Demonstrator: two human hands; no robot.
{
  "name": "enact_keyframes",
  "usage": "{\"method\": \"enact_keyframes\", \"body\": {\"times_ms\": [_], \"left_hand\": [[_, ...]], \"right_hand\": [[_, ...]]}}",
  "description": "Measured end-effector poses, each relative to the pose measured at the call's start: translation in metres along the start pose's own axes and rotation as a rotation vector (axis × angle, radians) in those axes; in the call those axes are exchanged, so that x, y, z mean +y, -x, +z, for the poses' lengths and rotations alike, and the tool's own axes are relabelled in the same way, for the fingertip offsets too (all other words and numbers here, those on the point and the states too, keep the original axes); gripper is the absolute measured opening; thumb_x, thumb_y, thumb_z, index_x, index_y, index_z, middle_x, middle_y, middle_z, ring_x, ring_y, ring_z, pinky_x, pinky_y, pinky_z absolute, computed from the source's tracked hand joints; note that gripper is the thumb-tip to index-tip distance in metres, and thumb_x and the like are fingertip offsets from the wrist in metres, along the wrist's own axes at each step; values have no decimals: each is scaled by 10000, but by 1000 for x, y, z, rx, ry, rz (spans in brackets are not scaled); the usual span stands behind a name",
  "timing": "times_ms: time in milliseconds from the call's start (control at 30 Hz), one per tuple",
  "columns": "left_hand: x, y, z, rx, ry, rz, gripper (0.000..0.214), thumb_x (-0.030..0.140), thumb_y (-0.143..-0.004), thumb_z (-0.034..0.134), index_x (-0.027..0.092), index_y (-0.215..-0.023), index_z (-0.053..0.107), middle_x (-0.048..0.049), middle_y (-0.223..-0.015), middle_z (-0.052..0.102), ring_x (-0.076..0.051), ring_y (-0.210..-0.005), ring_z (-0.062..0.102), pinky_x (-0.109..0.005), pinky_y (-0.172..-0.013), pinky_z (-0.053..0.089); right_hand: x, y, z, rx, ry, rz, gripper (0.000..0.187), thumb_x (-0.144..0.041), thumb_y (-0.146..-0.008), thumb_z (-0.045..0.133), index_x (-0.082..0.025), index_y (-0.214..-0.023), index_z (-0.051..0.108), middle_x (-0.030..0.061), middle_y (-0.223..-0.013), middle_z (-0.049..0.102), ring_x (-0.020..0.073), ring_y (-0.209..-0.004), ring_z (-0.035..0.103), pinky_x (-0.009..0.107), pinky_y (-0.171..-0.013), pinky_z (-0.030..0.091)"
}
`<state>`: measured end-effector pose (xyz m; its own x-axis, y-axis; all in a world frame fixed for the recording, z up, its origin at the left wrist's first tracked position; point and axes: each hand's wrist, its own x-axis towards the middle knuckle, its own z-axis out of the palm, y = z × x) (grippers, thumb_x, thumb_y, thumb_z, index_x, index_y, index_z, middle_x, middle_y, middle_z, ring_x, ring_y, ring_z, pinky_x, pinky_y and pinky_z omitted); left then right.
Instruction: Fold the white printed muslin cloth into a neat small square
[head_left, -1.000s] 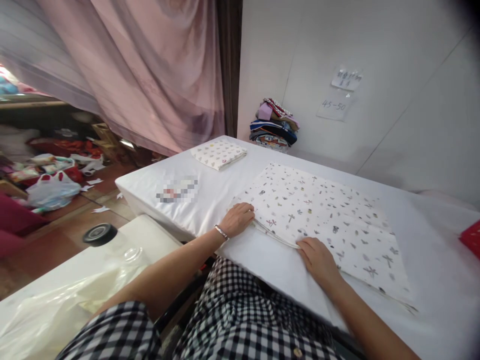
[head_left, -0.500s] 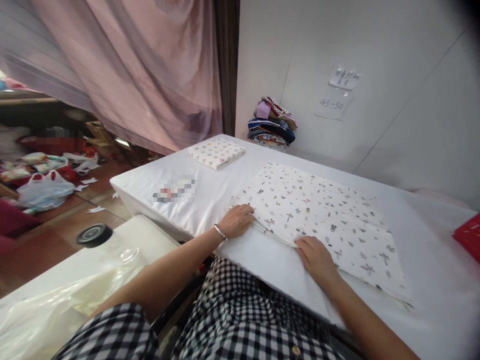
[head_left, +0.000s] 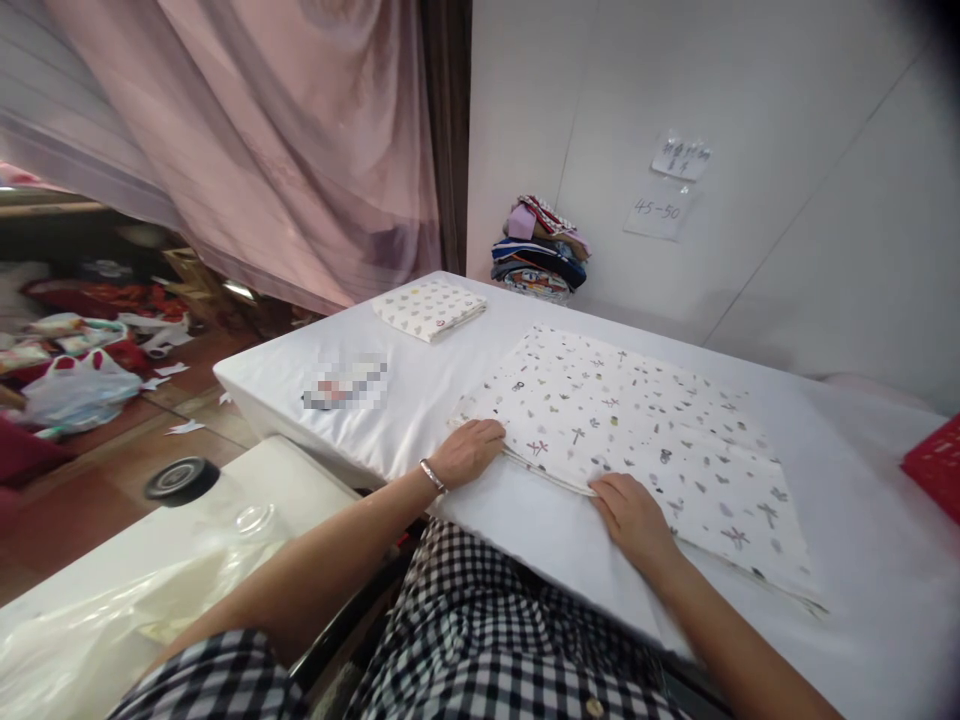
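A white cloth printed with small dark motifs lies folded flat on the white-covered table. My left hand rests on its near left corner, fingers curled over the edge. My right hand pinches the near edge a little further right, fingers closed on the fabric. A bracelet circles my left wrist.
A smaller folded printed cloth lies at the table's far left. A pile of coloured clothes stands against the wall. A red object sits at the right edge. A low white surface with clear plastic and a black disc is at my left.
Both hands stay on the cloth's near edge; the left hand has slid slightly left. The view has shifted a little.
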<state>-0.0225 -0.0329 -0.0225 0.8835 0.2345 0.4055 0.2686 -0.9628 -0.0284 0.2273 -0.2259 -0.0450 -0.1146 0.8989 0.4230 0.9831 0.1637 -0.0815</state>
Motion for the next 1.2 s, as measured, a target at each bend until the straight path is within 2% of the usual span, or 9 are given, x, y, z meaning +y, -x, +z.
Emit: {"method": "enact_keyframes", "body": {"times_ms": [167, 433, 567, 733, 900, 1200], "left_hand": [[2, 0, -2, 14, 21, 16, 235, 172, -912, 342, 155, -839, 564, -70, -971, 608, -170, -965, 534, -324, -853, 422], [-1, -2, 2, -4, 19, 41, 249, 182, -908, 327, 171, -786, 543, -38, -733, 590, -138, -709, 543, -323, -786, 426], [0, -3, 2, 12, 0, 27, 247, 173, -917, 304, 171, -854, 542, -15, -658, 577, -131, -625, 521, -321, -769, 429], [5, -3, -1, -10, 2, 50, 263, 142, -909, 311, 167, -863, 568, -46, -780, 621, -144, -755, 557, -323, -781, 415], [9, 0, -5, -50, 21, 20, 181, 231, -897, 411, 167, -910, 580, -75, -998, 613, -185, -930, 547, -354, -819, 407], [8, -10, -5, -66, 70, 70, 234, 377, -877, 482, 193, -972, 591, -66, -949, 612, -194, -909, 541, -360, -818, 408]], "right_hand": [[0, 0, 0, 7, 3, -1, 237, -241, -921, 408, -162, -986, 622, 92, -964, 603, 202, -871, 539, 334, -767, 454], [2, 1, 1, 8, -11, 3, 252, -255, -924, 393, -179, -998, 621, 89, -967, 609, 204, -871, 549, 343, -756, 461], [3, 1, 3, 8, -11, 6, 259, -255, -924, 385, -194, -1000, 625, 88, -971, 612, 206, -872, 552, 348, -759, 463], [3, 1, 3, 2, -2, 14, 250, -251, -919, 396, -190, -996, 626, 85, -968, 612, 203, -867, 548, 335, -750, 461], [1, -1, 1, -16, -38, 24, 243, -246, -924, 395, -181, -989, 620, 86, -955, 609, 199, -859, 538, 335, -759, 453], [-1, -10, -9, -52, -190, 158, 205, -253, -919, 408, -206, -906, 607, 46, -910, 606, 167, -852, 530, 292, -750, 445]]}}
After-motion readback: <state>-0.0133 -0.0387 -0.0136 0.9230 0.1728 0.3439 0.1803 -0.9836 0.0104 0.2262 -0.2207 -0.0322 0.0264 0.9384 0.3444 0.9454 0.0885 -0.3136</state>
